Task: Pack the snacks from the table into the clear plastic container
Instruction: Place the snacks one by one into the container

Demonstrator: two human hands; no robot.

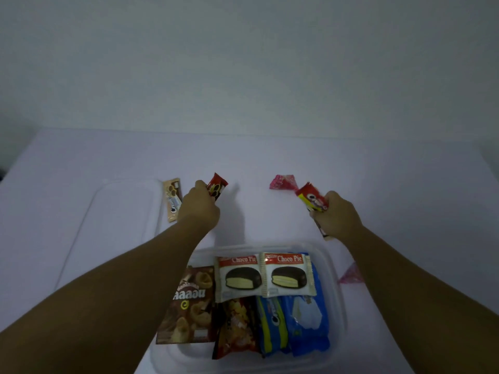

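The clear plastic container [330, 255] sits near on the white tabletop [256, 157]; its clear flat lid [121, 211] lies left, behind.

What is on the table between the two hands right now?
In the head view, only bare white table lies directly between the left hand and the right hand. A pink wrapper sits slightly farther back.

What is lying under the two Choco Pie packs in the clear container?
The two Choco Pie packs lie on top; from under their near edge stick out a red snack bag, a blue Oreo pack and a blue wrapper. Anything fully beneath them is covered.
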